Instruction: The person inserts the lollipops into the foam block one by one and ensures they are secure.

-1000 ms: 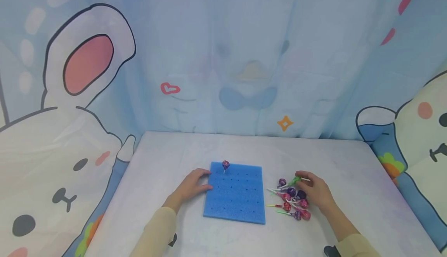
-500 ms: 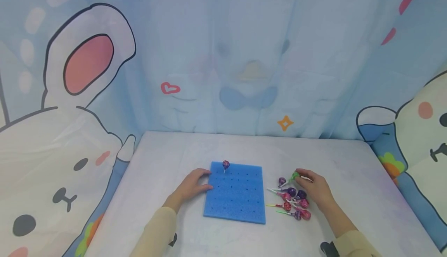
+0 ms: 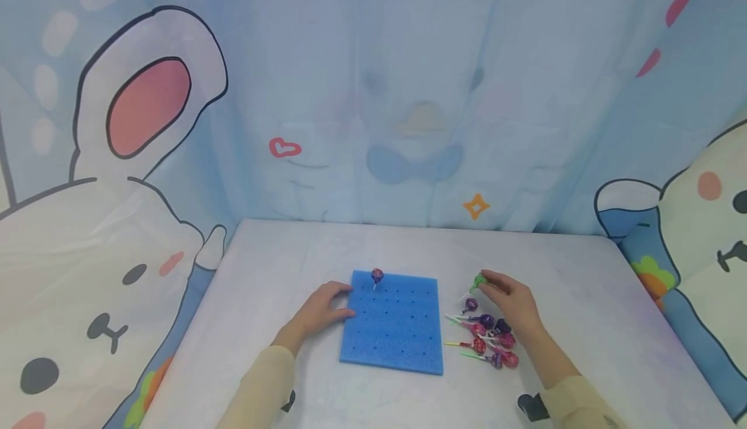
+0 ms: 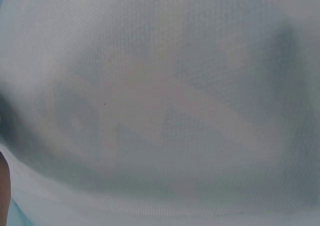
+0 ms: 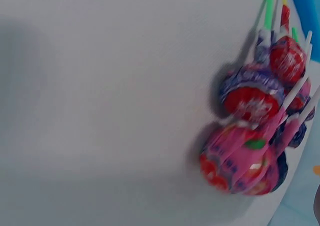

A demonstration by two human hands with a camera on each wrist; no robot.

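Observation:
In the head view, a blue foam board (image 3: 399, 325) dotted with small holes lies on the table. One red-purple wrapped lollipop (image 3: 377, 275) stands upright in its far left part. My left hand (image 3: 318, 309) touches the board's left edge, thumb and fingers spread apart. To the right of the board, my right hand (image 3: 515, 299) pinches a green lollipop (image 3: 478, 282) by its wrapped head, its white stick pointing down and left. Below it lies a purple lollipop (image 3: 471, 304), close to a pile of pink, red and purple lollipops (image 3: 478, 345).
The white tabletop (image 3: 303, 247) reaches back to a blue cartoon curtain (image 3: 408, 92). In the right wrist view, a pink lollipop (image 5: 235, 161) and a purple-red one (image 5: 252, 96) lie at the pile's near side. The left wrist view shows mostly pale tablecloth (image 4: 150, 86).
My right hand has lifted the green lollipop off the pile and moved it left and away, its stick now angled down. The left hand and board stay put.

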